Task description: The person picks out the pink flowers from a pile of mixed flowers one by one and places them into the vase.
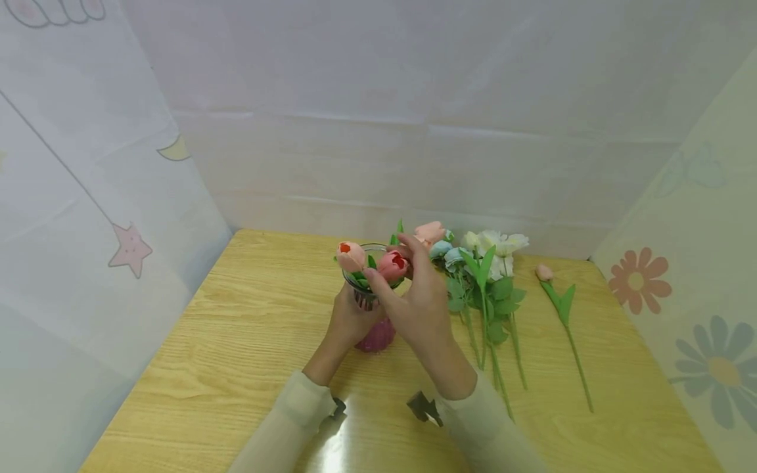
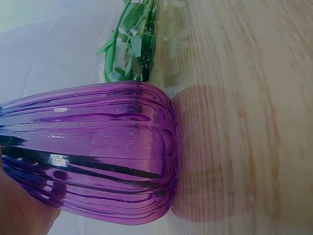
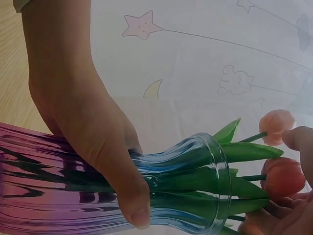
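The left hand (image 1: 349,322) wraps the neck of a ribbed purple glass vase (image 1: 374,332) standing on the wood-grain table (image 1: 236,341). Just right, the right hand (image 1: 416,305) pinches a pink fabric tulip (image 1: 393,265) at the vase's rim. Further right lie loose artificial flowers (image 1: 485,263) with green plastic stems.

Two bare hands, no rings or gloves visible. Left hand (image 1: 349,318) and right hand (image 1: 416,309) both emerge from long pale cream sleeves (image 1: 296,410) of soft, slightly sheer fabric, cuffs ending at the wrists. A small dark clip-like device (image 1: 424,406) sits at the right cuff; a similar dark piece (image 1: 338,408) at the left cuff. Fingernails short, unpainted in the right wrist view.
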Tool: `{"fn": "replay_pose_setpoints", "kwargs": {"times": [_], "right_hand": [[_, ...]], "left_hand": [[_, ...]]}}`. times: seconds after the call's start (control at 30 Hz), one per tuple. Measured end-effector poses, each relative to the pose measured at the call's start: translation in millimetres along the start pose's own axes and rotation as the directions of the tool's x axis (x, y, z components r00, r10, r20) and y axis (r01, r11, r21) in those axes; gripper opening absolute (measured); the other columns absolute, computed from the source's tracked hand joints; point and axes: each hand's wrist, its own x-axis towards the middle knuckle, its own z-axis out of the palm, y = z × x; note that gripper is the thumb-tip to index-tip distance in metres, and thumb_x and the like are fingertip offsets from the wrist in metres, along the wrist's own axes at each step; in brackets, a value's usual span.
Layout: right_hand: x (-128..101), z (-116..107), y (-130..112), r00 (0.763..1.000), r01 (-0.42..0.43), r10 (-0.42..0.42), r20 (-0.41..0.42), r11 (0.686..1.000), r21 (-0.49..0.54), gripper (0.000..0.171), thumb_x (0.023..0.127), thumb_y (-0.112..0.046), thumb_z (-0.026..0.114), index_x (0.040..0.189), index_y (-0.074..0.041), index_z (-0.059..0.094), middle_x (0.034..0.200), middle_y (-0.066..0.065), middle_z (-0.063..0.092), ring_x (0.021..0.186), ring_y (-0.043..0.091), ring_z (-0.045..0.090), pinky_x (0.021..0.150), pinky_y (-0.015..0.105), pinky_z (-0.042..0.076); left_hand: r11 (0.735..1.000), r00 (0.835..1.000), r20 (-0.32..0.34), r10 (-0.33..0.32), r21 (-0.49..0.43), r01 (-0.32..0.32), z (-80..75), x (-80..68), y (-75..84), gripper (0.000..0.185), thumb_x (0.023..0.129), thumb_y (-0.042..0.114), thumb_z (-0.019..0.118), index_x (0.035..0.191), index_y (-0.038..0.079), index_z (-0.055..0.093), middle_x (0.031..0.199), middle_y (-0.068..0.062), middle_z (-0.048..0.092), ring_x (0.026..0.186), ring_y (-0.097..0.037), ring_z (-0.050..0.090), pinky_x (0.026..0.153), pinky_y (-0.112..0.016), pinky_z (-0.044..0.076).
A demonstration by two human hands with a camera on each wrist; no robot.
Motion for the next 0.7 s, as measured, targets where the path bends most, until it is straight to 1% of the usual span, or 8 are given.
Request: {"fn": "replay_pose_setpoints", "kwargs": {"times": [0.1, 0.23, 0.33, 0.43, 0.53, 0.7], "right_hand": [[-2.2, -1.9, 0.6, 0.999, 0.025, -0.024, -0.021, 0.999, 0.027, 0.067, 0.089, -0.025, 0.079, 0.142, 0.001, 0.047, 0.127, 0.013, 0.065, 0.116, 0.023, 0.065, 0.101, 0.041, 0.054], [-5.2, -5.1, 2.1, 0.993, 0.098, -0.094, -0.067, 0.994, 0.053, 0.063, 0.089, -0.017, 0.079, 0.139, 0.004, 0.048, 0.127, 0.017, 0.064, 0.115, 0.024, 0.065, 0.1, 0.035, 0.054], [-6.7, -8.2, 3.5, 0.98, 0.173, -0.164, -0.112, 0.982, 0.076, 0.059, 0.088, -0.011, 0.078, 0.136, 0.008, 0.049, 0.126, 0.019, 0.064, 0.113, 0.025, 0.066, 0.099, 0.03, 0.054], [-7.3, -11.5, 6.0, 0.964, 0.231, -0.219, -0.153, 0.971, 0.068, 0.056, 0.086, -0.007, 0.08, 0.132, 0.01, 0.051, 0.121, 0.021, 0.066, 0.11, 0.026, 0.068, 0.097, 0.028, 0.055], [-7.9, -15.3, 9.6, 0.956, 0.242, -0.23, -0.181, 0.969, 0.045, 0.053, 0.086, -0.006, 0.08, 0.129, 0.009, 0.053, 0.117, 0.018, 0.068, 0.108, 0.024, 0.068, 0.096, 0.026, 0.055], [-10.0, -21.8, 16.7, 0.955, 0.226, -0.219, -0.198, 0.974, 0.013, 0.049, 0.087, -0.008, 0.079, 0.127, 0.007, 0.055, 0.114, 0.016, 0.069, 0.107, 0.024, 0.069, 0.094, 0.027, 0.056]], "left_hand": [[1.0, 1.0, -0.004, -0.008, 0.006, 0.008, 0.6, 0.6, -0.6, 0.07, 0.082, 0.021, 0.082, 0.14, 0.014, 0.045, 0.133, -0.009, 0.062, 0.127, -0.027, 0.059, 0.108, -0.05, 0.047], [1.0, 1.0, -0.014, -0.008, -0.001, 0.008, 0.6, 0.6, -1.2, 0.067, 0.081, 0.022, 0.083, 0.138, 0.015, 0.048, 0.131, -0.008, 0.064, 0.126, -0.026, 0.059, 0.108, -0.05, 0.047], [1.0, 1.0, -0.019, -0.01, -0.015, 0.009, 0.2, -0.1, -1.2, 0.067, 0.08, 0.021, 0.084, 0.136, 0.012, 0.048, 0.128, -0.009, 0.064, 0.124, -0.027, 0.06, 0.107, -0.051, 0.048], [1.0, 1.0, -0.013, -0.006, -0.027, 0.006, -0.2, -0.6, -0.9, 0.068, 0.081, 0.019, 0.084, 0.137, 0.009, 0.046, 0.129, -0.012, 0.063, 0.125, -0.029, 0.06, 0.108, -0.051, 0.047], [0.999, 1.0, -0.006, 0.0, -0.033, 0.0, -0.2, -0.9, -0.9, 0.068, 0.082, 0.019, 0.083, 0.137, 0.008, 0.045, 0.13, -0.014, 0.063, 0.125, -0.03, 0.06, 0.108, -0.052, 0.047], [0.999, 1.0, -0.005, 0.023, -0.033, -0.023, 0.1, -0.9, -1.1, 0.067, 0.083, 0.017, 0.082, 0.138, 0.007, 0.045, 0.13, -0.014, 0.063, 0.125, -0.031, 0.06, 0.107, -0.053, 0.047]]}}
